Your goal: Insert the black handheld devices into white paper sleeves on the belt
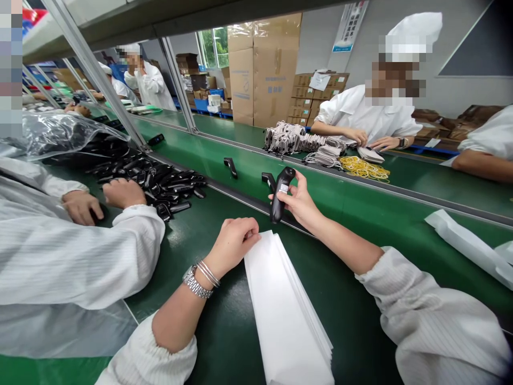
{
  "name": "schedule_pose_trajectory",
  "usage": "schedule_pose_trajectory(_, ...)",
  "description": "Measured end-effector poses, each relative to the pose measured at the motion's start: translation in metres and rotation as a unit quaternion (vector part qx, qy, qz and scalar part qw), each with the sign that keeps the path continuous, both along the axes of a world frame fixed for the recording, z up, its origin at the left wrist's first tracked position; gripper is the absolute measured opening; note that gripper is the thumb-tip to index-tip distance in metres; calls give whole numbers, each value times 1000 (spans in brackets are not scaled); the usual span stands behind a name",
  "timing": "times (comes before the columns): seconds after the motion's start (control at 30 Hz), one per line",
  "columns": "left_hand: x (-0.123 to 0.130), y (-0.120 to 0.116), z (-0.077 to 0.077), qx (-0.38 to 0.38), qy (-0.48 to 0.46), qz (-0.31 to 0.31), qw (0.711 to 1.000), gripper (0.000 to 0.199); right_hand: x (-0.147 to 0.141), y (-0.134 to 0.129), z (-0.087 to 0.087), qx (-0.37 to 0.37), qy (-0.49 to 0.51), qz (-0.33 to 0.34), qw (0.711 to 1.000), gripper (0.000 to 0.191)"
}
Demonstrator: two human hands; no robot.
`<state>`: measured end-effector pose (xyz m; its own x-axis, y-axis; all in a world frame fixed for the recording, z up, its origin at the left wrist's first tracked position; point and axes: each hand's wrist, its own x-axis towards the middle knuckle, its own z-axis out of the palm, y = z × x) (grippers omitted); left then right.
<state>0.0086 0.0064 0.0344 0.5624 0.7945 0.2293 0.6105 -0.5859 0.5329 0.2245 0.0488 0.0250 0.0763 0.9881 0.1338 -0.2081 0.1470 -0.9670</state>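
Note:
My right hand [298, 198] is wrapped round a black handheld device [280, 195] with a small white label, raised over the near edge of the green belt. A stack of long white paper sleeves [286, 310] lies on the green table in front of me. At the far end of that stack, my left hand [236, 240] has its fingers curled together on the corner of the top sleeve; the fingertips are partly hidden. Two more black devices rest on the belt, one [230, 167] apart and one [268, 181] partly behind the held device.
A heap of black devices [172, 187] lies at the left, beside a co-worker's hands [124, 193]. Across the belt [340, 198], a person handles bundled cables [292, 140] near yellow bands [364, 168]. A white sleeve [465, 243] lies at the right. Metal posts [178, 85] stand beyond.

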Motion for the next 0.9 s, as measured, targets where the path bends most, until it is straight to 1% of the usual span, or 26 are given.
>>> schedule_pose_trajectory(0.1, 0, 0, 0, 26, -16, -3, 1000, 13, -9, -8, 4, -2, 11, 9, 1000, 91)
schedule_pose_trajectory(0.3, 1, -5, 2, 8, -90, -25, 996, 11, -23, -21, 1, -9, 19, 41, 999, 89)
schedule_pose_trajectory(0.33, 2, -7, 3, 9, -103, -26, 994, 11, -25, -23, 0, -9, 18, 48, 999, 86)
schedule_pose_trajectory(0.37, 2, -8, 3, 12, -119, -25, 993, 10, -28, -25, -2, -7, 14, 58, 998, 78)
schedule_pose_trajectory(0.4, 3, -9, 4, 15, -136, -23, 990, 10, -30, -28, -4, -6, 9, 73, 997, 66)
schedule_pose_trajectory(0.47, 3, -11, 6, 29, -175, -6, 984, 9, -34, -34, -8, -11, 2, 127, 992, 40)
schedule_pose_trajectory(0.5, 4, -12, 7, 41, -196, 10, 980, 10, -36, -38, -10, -18, -1, 162, 987, 33)
schedule_pose_trajectory(0.57, 4, -12, 8, 67, -234, 55, 968, 11, -41, -48, -12, -38, -16, 253, 967, 34)
schedule_pose_trajectory(0.63, 4, -10, 8, 78, -260, 99, 957, 14, -47, -57, -11, -61, -25, 345, 936, 35)
schedule_pose_trajectory(0.67, 4, -9, 8, 72, -266, 115, 954, 15, -49, -60, -8, -71, -18, 376, 924, 35)
schedule_pose_trajectory(0.7, 4, -7, 7, 59, -268, 126, 953, 16, -49, -61, -5, -77, -5, 388, 918, 35)
schedule_pose_trajectory(0.73, 3, -5, 6, 44, -266, 135, 953, 16, -48, -60, -1, -78, 11, 374, 924, 35)
schedule_pose_trajectory(0.77, 2, -3, 4, 29, -259, 141, 955, 16, -44, -57, 4, -69, 20, 336, 939, 36)
schedule_pose_trajectory(0.8, 1, -1, 3, 15, -244, 144, 959, 16, -37, -51, 10, -50, 12, 282, 958, 37)
schedule_pose_trajectory(0.83, 0, 1, 1, 6, -220, 147, 964, 17, -26, -43, 16, -24, -18, 217, 976, 37)
schedule_pose_trajectory(0.87, -2, 3, 0, -3, -185, 146, 972, 18, -14, -33, 21, 9, -68, 150, 986, 37)
schedule_pose_trajectory(0.9, -4, 5, -1, -12, -143, 144, 979, 19, 1, -23, 26, 41, -138, 79, 986, 37)
